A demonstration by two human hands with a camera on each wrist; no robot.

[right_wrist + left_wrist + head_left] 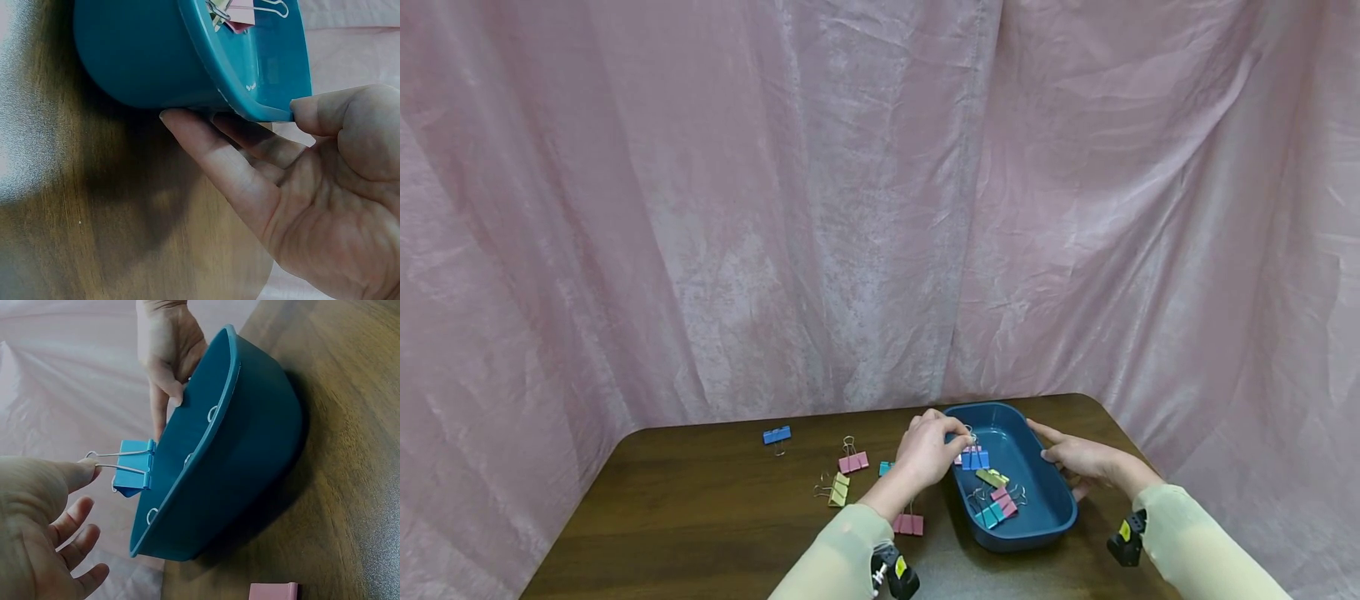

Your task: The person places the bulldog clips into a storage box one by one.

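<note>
Pinching: left fingers (75,476), blue clip (133,467); right fingers (209,153), tray (140,56).

the left hand (925,452) is pinching at the thumb tip (87,469), three fingers (80,546) spreading loosely; the right hand (1084,461) is gripping, thumb opposing fingers. the left arm (835,554) and right arm (1210,546) are slanting inward.

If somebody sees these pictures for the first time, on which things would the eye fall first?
Probably on the dark blue tray on the right part of the brown table, with colourful clips inside. At its opening, the left hand pinches a blue clip by the wire, while the right hand holds the tray's right side. Behind, a large pink curtain fills most of the head view.
</note>
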